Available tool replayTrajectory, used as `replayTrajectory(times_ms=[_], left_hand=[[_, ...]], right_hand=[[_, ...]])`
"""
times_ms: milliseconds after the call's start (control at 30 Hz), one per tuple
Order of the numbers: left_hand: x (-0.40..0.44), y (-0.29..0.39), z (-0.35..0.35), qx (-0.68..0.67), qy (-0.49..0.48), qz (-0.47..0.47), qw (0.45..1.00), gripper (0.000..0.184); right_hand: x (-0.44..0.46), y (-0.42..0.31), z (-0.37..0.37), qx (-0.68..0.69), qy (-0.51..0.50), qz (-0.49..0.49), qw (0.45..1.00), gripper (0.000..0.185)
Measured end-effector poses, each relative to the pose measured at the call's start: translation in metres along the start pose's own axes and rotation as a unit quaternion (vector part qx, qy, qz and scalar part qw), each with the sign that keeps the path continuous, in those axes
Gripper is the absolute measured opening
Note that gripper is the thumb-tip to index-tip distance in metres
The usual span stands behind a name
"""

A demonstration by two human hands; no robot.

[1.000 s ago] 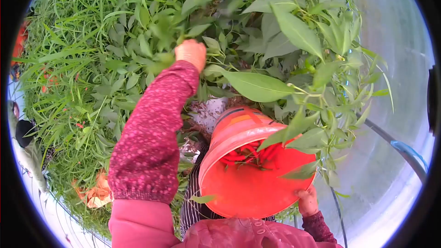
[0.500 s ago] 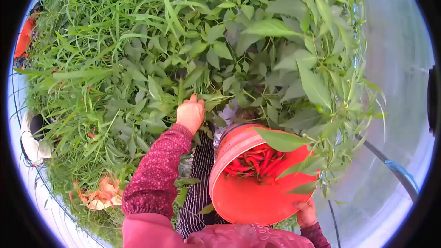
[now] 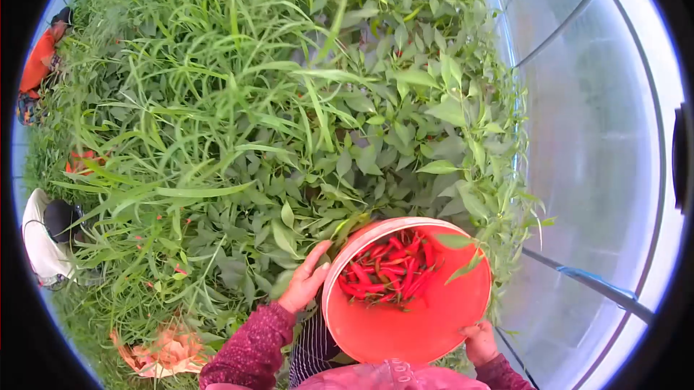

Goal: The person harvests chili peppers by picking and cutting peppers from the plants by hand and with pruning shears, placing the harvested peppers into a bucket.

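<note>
A red bucket (image 3: pixel 426 336), tilted with its mouth toward me, holds a heap of red chili peppers (image 3: pixel 387 271). My right hand (image 3: pixel 479 341) grips the bucket's rim at the lower right. At the bucket's left side is my left hand (image 3: pixel 305 281), its thumb and fingers apart, close to the rim; I cannot tell whether it presses on the bucket. Green leaves (image 3: pixel 463 263) hang over the bucket's upper right edge. Pepper plants (image 3: pixel 376 144) stand just beyond it.
Tall grass (image 3: pixel 217 86) grows thickly among the plants. A translucent plastic wall (image 3: pixel 593 137) with a metal pole (image 3: pixel 607 296) runs along the right. Two people, one in orange (image 3: pixel 40 61) and one in white (image 3: pixel 43 238), are at far left. An orange-and-white bag (image 3: pixel 166 350) lies lower left.
My left hand has drawn back from the foliage down to the bucket's left side. The view has shifted, showing more of the rows and wall. My right hand keeps its hold on the bucket.
</note>
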State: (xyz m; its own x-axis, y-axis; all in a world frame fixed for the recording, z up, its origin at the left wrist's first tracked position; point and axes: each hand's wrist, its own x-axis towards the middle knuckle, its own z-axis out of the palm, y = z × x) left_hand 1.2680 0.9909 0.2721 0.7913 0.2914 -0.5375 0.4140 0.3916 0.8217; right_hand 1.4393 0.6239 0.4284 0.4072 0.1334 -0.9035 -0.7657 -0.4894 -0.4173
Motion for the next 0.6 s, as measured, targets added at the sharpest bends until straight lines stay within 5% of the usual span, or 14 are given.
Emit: replayTrajectory(times_ms=[133, 267, 333, 400, 500, 600], left_hand=[[-0.035, 0.053, -0.023, -0.179, 0.031, 0.011, 0.983, 0.071], [-0.055, 0.126, -0.038, -0.327, -0.073, -0.164, 0.928, 0.089], [-0.050, 0.144, -0.039, -0.192, -0.113, -0.005, 0.975, 0.090], [-0.044, 0.157, -0.035, -0.178, -0.063, -0.029, 0.982, 0.088], [-0.027, 0.197, -0.035, -0.062, 0.023, 0.059, 0.996, 0.077], [0.014, 0.229, -0.048, -0.132, 0.082, 0.085, 0.984, 0.067]], right_hand=[[-0.010, -0.081, 0.061, 0.026, 0.000, -0.084, 0.996, 0.045], [-0.009, -0.138, 0.100, 0.029, 0.024, -0.198, 0.980, 0.041], [-0.005, -0.167, 0.114, -0.022, 0.037, -0.241, 0.970, 0.041], [0.002, -0.195, 0.115, -0.052, 0.007, -0.238, 0.970, 0.041], [0.011, -0.230, 0.127, -0.053, -0.012, -0.258, 0.965, 0.041], [0.043, -0.278, 0.145, -0.078, -0.046, -0.331, 0.939, 0.043]])
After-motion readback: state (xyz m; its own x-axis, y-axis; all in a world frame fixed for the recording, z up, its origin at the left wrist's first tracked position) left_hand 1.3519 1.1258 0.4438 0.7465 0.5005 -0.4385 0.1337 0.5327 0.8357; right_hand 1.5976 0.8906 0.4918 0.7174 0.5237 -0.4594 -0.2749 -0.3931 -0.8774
